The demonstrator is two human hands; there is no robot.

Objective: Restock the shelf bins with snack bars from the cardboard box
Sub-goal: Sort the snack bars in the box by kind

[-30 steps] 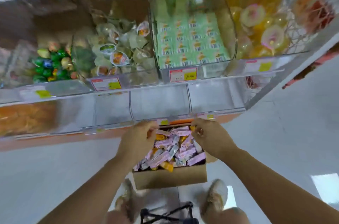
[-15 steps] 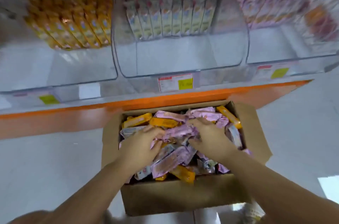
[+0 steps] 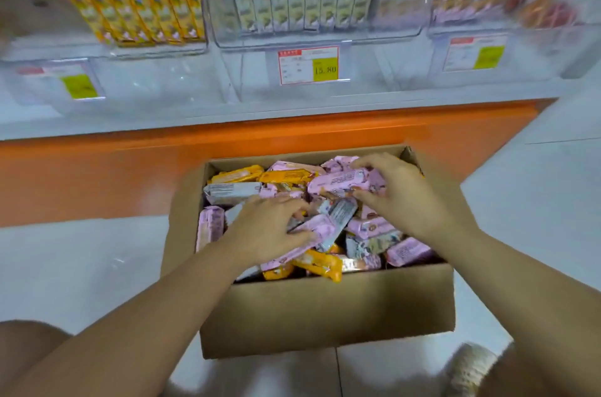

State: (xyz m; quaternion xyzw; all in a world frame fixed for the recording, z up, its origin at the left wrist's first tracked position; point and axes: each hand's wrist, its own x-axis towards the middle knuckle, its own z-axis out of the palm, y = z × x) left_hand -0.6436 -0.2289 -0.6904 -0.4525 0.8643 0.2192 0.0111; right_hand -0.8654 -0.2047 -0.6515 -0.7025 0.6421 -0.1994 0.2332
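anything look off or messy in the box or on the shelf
Nothing spilled or damaged. The only untidy part: the snack bars in the cardboard box lie jumbled, pink, orange and white mixed at all angles, while the shelf bins hold upright, colour-sorted rows.

The left hand [image 3: 266, 230] and the right hand [image 3: 406, 198] are bare, and so are both forearms [image 3: 162, 308]. At five o'clock shows a pale shoe [image 3: 471, 367] of rough woven fabric.

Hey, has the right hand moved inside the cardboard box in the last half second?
Yes. Against the cardboard box, the right hand has shifted from the middle toward the far right corner, where it grips a pink bar.
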